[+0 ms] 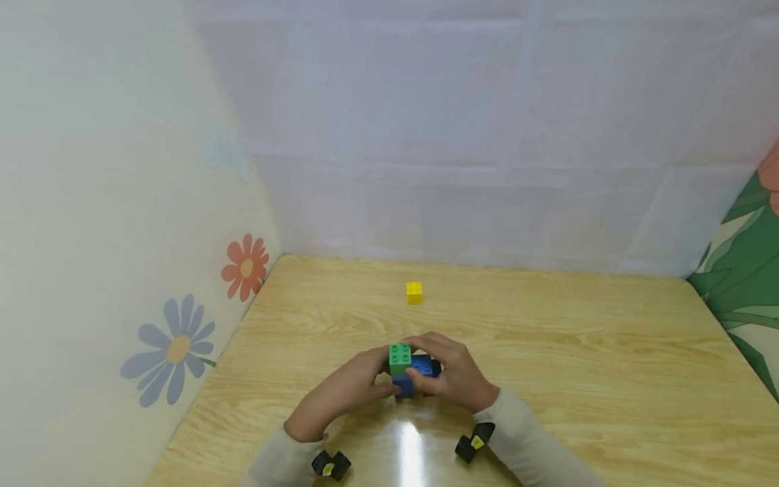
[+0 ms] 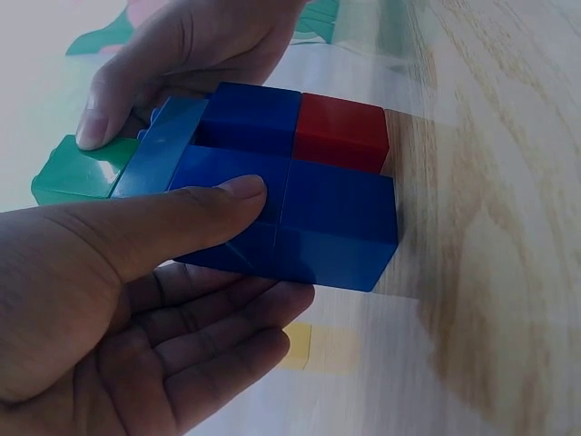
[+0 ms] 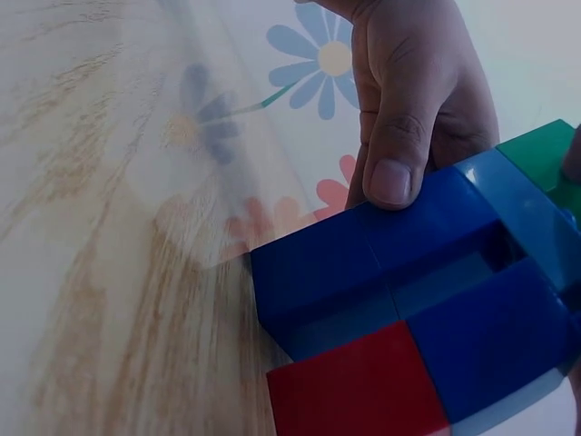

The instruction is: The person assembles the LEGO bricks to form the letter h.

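Observation:
A stack of building blocks stands on the table between both hands. In the left wrist view it has blue blocks (image 2: pixel 338 218), a red block (image 2: pixel 340 132) at the bottom on one side, a lighter-looking blue block (image 2: pixel 162 150) bridging the columns and a green block (image 2: pixel 83 170) at the top. My left hand (image 1: pixel 353 385) grips the blue column, thumb on one face and fingers on the opposite side. With thumb and fingers on opposite sides, my right hand (image 1: pixel 453 375) pinches the green block; its fingertips are partly hidden.
A single yellow block (image 1: pixel 414 293) sits farther back on the wooden table (image 1: pixel 548 325), beyond the hands. White cloth (image 1: pixel 426 135) hangs at the back. A flower-printed panel (image 1: pixel 91 237) rises along the left, and a leaf-printed one (image 1: pixel 748 270) along the right.

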`<act>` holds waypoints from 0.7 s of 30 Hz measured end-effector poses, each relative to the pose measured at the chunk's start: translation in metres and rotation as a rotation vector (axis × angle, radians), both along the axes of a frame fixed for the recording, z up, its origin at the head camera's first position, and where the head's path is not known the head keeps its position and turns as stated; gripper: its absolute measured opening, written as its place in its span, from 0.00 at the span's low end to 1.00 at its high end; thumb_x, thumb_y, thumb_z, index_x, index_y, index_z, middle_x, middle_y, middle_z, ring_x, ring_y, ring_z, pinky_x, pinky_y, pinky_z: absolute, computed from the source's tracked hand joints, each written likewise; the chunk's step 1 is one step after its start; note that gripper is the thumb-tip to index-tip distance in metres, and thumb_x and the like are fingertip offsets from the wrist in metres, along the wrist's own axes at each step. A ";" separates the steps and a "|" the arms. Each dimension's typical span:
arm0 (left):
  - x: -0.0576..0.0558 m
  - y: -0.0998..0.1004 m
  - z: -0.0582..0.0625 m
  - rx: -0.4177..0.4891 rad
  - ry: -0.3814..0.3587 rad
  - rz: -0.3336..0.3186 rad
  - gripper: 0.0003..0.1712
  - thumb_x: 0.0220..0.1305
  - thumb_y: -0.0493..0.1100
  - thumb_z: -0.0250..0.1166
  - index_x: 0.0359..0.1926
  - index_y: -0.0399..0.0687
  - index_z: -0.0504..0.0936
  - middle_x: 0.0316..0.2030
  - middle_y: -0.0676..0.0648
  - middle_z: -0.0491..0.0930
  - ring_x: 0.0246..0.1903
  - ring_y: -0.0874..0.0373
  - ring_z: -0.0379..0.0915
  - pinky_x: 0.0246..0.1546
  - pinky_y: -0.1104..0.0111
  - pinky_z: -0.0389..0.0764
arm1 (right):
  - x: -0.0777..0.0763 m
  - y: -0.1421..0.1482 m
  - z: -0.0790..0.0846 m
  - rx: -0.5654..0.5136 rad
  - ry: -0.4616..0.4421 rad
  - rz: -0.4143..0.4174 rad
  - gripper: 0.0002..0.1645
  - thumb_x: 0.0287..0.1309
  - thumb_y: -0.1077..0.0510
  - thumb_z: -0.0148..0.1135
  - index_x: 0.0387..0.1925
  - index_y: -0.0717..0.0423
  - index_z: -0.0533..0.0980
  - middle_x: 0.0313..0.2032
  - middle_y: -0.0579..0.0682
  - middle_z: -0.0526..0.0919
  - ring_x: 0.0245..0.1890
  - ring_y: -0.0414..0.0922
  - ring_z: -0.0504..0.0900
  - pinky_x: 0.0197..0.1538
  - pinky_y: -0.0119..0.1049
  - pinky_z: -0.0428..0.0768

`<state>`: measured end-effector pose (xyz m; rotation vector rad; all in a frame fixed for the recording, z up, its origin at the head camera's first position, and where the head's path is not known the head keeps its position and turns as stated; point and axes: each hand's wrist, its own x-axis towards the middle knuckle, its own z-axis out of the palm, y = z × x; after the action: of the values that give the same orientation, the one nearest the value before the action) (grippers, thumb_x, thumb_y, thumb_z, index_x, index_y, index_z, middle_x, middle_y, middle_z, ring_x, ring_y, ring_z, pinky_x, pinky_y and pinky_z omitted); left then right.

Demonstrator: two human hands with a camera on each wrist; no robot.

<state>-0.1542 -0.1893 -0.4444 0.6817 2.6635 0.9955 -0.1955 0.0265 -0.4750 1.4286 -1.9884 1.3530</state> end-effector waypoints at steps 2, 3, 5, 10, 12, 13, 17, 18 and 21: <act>-0.001 0.000 0.000 0.001 0.002 0.000 0.29 0.61 0.41 0.69 0.62 0.46 0.71 0.47 0.55 0.80 0.45 0.62 0.76 0.48 0.64 0.79 | -0.001 0.000 -0.001 -0.001 0.003 -0.001 0.23 0.60 0.56 0.65 0.56 0.61 0.75 0.47 0.51 0.82 0.43 0.41 0.82 0.41 0.27 0.81; -0.001 0.000 -0.001 0.000 0.001 -0.002 0.29 0.61 0.41 0.69 0.63 0.46 0.71 0.47 0.55 0.80 0.45 0.62 0.76 0.48 0.64 0.79 | -0.001 0.000 -0.001 -0.003 0.005 -0.001 0.24 0.60 0.57 0.65 0.56 0.61 0.75 0.47 0.51 0.82 0.43 0.41 0.82 0.41 0.27 0.82; -0.001 -0.001 -0.001 0.002 -0.001 -0.008 0.30 0.61 0.41 0.69 0.63 0.46 0.71 0.47 0.55 0.80 0.45 0.62 0.76 0.48 0.65 0.79 | -0.002 0.000 -0.003 -0.010 0.007 0.001 0.24 0.58 0.58 0.67 0.56 0.61 0.76 0.47 0.51 0.83 0.43 0.42 0.82 0.41 0.28 0.82; -0.002 0.000 -0.002 0.000 0.007 -0.014 0.29 0.61 0.41 0.69 0.62 0.46 0.71 0.46 0.56 0.80 0.44 0.63 0.76 0.48 0.66 0.79 | -0.003 0.000 -0.005 -0.033 0.015 0.000 0.27 0.52 0.61 0.71 0.55 0.63 0.76 0.47 0.54 0.83 0.43 0.45 0.82 0.40 0.31 0.83; -0.002 0.000 -0.001 -0.003 0.014 -0.010 0.29 0.61 0.41 0.69 0.62 0.46 0.72 0.46 0.56 0.80 0.44 0.63 0.76 0.48 0.66 0.79 | -0.003 -0.001 -0.004 -0.036 0.019 -0.002 0.27 0.52 0.61 0.71 0.55 0.63 0.76 0.47 0.54 0.83 0.44 0.45 0.82 0.40 0.31 0.83; -0.002 0.000 -0.001 -0.002 0.013 -0.010 0.30 0.61 0.41 0.69 0.63 0.47 0.71 0.46 0.56 0.80 0.44 0.63 0.76 0.48 0.66 0.79 | -0.003 -0.001 -0.004 -0.037 0.020 -0.001 0.27 0.53 0.61 0.70 0.55 0.63 0.75 0.47 0.54 0.83 0.44 0.45 0.82 0.41 0.31 0.83; -0.001 0.000 -0.001 -0.001 0.006 -0.009 0.32 0.61 0.41 0.69 0.65 0.46 0.70 0.47 0.57 0.80 0.44 0.64 0.76 0.48 0.66 0.79 | -0.003 -0.001 -0.004 -0.044 0.025 0.012 0.24 0.58 0.57 0.67 0.55 0.63 0.75 0.47 0.51 0.82 0.44 0.43 0.82 0.42 0.30 0.82; -0.001 0.000 -0.001 0.000 0.004 -0.010 0.32 0.61 0.41 0.69 0.65 0.46 0.69 0.47 0.57 0.80 0.44 0.64 0.76 0.48 0.66 0.79 | -0.003 -0.002 -0.003 -0.046 0.023 0.018 0.24 0.60 0.57 0.66 0.55 0.63 0.75 0.47 0.51 0.82 0.44 0.42 0.82 0.42 0.30 0.82; -0.001 -0.001 -0.002 -0.001 0.008 -0.012 0.33 0.61 0.41 0.70 0.66 0.47 0.69 0.47 0.56 0.79 0.44 0.64 0.76 0.47 0.66 0.79 | -0.002 -0.002 -0.002 -0.054 0.015 0.027 0.24 0.61 0.55 0.64 0.56 0.62 0.75 0.48 0.49 0.82 0.45 0.42 0.82 0.43 0.30 0.82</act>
<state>-0.1549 -0.1898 -0.4465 0.7024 2.6632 0.9897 -0.1977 0.0246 -0.4770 1.4423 -1.9145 1.3922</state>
